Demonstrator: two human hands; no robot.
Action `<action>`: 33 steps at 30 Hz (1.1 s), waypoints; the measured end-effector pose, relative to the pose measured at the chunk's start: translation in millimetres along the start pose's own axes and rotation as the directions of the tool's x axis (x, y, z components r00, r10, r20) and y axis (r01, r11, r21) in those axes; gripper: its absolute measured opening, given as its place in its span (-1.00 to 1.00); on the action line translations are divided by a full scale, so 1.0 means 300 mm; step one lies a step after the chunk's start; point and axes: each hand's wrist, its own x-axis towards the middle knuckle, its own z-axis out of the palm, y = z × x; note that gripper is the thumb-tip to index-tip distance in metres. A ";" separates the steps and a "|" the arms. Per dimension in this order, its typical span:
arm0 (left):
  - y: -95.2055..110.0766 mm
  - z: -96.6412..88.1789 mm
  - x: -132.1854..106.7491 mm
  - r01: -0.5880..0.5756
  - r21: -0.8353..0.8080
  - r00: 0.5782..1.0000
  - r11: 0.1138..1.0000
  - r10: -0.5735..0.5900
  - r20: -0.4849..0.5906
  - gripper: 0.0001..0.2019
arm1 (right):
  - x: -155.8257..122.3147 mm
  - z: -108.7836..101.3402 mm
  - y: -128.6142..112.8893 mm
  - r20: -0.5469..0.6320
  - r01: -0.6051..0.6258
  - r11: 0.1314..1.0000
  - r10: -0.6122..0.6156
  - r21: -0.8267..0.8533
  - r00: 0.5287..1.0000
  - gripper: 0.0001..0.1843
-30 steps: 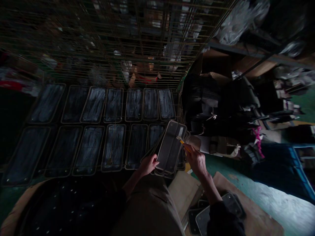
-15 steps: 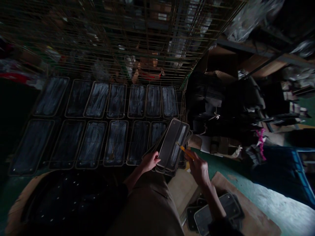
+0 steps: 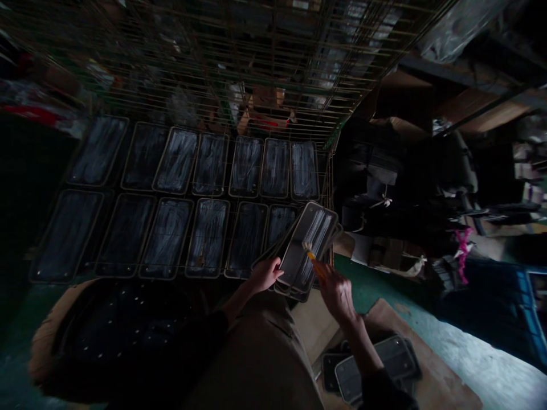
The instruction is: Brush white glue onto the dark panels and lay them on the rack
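Observation:
My left hand (image 3: 266,274) grips the lower left edge of a dark rectangular panel (image 3: 294,250) with rounded corners and a pale rim. That panel lies tilted on top of other similar panels. In my right hand (image 3: 335,289) is a brush with an orange handle (image 3: 314,263), its bristles touching the panel's dark face. Whitish streaks of a smeared coating run along the panel's right and upper part. Two rows of similar panels (image 3: 207,236), most of them streaked white, lie on a wire rack just beyond my hands.
A wire mesh cage (image 3: 299,114) rises behind the rows. More dark panels (image 3: 376,364) are stacked on cardboard (image 3: 444,376) at lower right. A round black container (image 3: 119,319) with pale specks stands at lower left. Blue crates (image 3: 491,302) and dark bags (image 3: 371,165) are on the right.
The brush has moved down and slightly left across the panel, and white streaks now cover more of its upper part. My left hand keeps its grip. The whole view has shifted slightly.

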 end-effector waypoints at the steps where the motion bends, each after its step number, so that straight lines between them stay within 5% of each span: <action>1: 0.001 -0.002 0.000 0.003 -0.005 1.000 1.000 -0.003 0.004 -0.92 | -0.062 0.007 -0.031 0.045 0.001 1.000 -0.002 0.030 0.999 -0.68; 4: 0.004 -0.008 0.000 0.005 -0.019 1.000 1.000 -0.005 0.013 -0.91 | -0.197 0.008 -0.104 0.132 -0.021 0.987 0.000 0.157 0.991 -0.65; 7: 0.005 -0.012 0.000 0.007 -0.022 1.000 1.000 -0.006 0.022 -0.89 | -0.196 -0.020 -0.112 0.155 -0.077 0.965 0.038 0.252 0.987 -0.66; 16: -0.007 -0.006 -0.005 -0.018 -0.057 1.000 0.998 0.019 0.019 -0.95 | 0.303 -0.055 0.088 -0.230 -0.066 0.993 0.086 0.095 0.969 -0.68; 20: -0.016 -0.001 -0.003 -0.025 -0.082 0.999 0.996 0.026 0.018 -0.95 | 0.376 -0.015 0.107 -0.264 -0.032 0.999 0.033 0.009 0.964 -0.70; 27: -0.023 -0.004 -0.001 -0.035 -0.125 0.999 0.992 0.037 0.014 -0.96 | 0.119 0.031 0.011 0.016 0.104 0.994 -0.104 0.045 0.994 -0.69; 33: -0.024 -0.014 -0.001 0.011 -0.176 0.999 0.984 -0.005 0.039 -0.96 | -0.133 0.025 -0.103 0.176 0.042 0.967 -0.089 0.251 0.980 -0.66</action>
